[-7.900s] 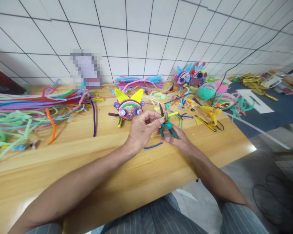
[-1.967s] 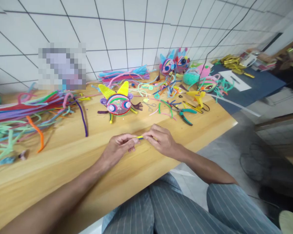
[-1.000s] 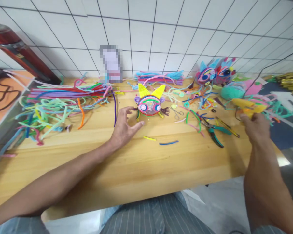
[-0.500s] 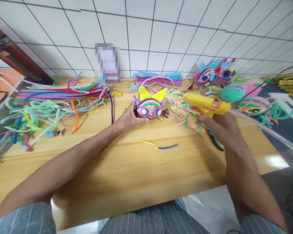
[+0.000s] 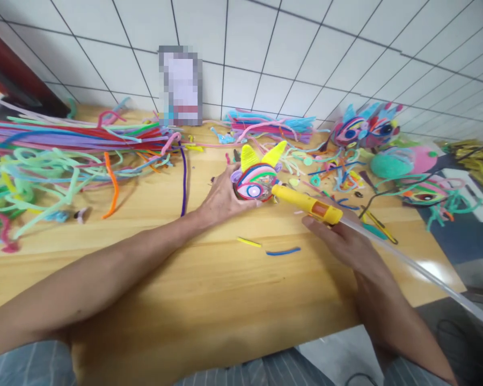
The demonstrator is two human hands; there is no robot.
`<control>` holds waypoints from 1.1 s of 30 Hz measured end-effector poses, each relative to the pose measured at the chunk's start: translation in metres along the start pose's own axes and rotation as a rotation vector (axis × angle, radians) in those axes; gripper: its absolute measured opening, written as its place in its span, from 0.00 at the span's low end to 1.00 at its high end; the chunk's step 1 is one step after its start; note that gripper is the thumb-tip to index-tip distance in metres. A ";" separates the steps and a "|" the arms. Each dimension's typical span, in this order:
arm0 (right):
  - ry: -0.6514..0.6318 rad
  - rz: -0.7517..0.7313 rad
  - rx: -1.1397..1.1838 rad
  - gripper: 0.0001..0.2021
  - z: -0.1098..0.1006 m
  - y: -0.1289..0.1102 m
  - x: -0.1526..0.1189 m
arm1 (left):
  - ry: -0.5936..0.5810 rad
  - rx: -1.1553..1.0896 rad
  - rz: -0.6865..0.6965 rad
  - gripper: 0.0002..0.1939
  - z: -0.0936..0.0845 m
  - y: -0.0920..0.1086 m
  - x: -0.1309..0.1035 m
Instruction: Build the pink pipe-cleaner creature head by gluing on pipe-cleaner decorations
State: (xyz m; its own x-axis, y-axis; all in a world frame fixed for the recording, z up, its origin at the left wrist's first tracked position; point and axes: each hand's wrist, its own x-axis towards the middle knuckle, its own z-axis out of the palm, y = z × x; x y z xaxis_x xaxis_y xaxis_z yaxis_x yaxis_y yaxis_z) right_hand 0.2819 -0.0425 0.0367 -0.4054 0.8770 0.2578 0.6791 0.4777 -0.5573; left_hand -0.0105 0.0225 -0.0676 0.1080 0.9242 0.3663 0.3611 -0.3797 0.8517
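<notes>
1. Near the middle of the wooden table [image 5: 177, 289]: one horned figure [image 5: 258, 176], upright, face turned toward you.
2. Left hand [image 5: 224, 195]: grasping the horned figure, thumb along its lower edge, the other fingers mostly hidden behind it.
3. Right hand [image 5: 340, 238]: wrapped around the handle of a yellow glue gun [image 5: 295, 200]. Its nozzle points at the figure's right side as you view it; you cannot tell whether tip and figure touch.
4. Handling, figure: probably light, with a firm, smooth, rather slippery body under soft fuzzy strips. Best held by the rounded side and underside, as your left hand has it; the yellow horns [image 5: 248, 157] likely bend or pull loose if gripped.
5. Handling, gun: stiff and likely light; keep to the handle, since the nozzle may be hot. A long clear glue stick [image 5: 418, 269] trails from its rear and could catch.
6. Lying nearer you, just apart from each other: one yellow strip [image 5: 249, 243], one blue strip [image 5: 283, 252], both probably soft and easily bent, best pinched at an end.
7. Along the wall: a pink-and-blue stem bundle [image 5: 271, 127].
</notes>
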 end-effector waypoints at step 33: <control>0.010 -0.292 -0.366 0.13 0.007 -0.023 0.000 | -0.033 0.152 0.125 0.50 0.001 0.012 -0.006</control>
State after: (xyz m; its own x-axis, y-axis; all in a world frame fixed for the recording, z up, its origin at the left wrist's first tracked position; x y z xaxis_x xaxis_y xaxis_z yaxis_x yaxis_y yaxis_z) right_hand 0.2619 -0.0537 0.0444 -0.6069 0.7031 0.3706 0.7094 0.6894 -0.1462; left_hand -0.0061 0.0125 -0.0603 0.1898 0.8720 0.4513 0.4782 -0.4835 0.7332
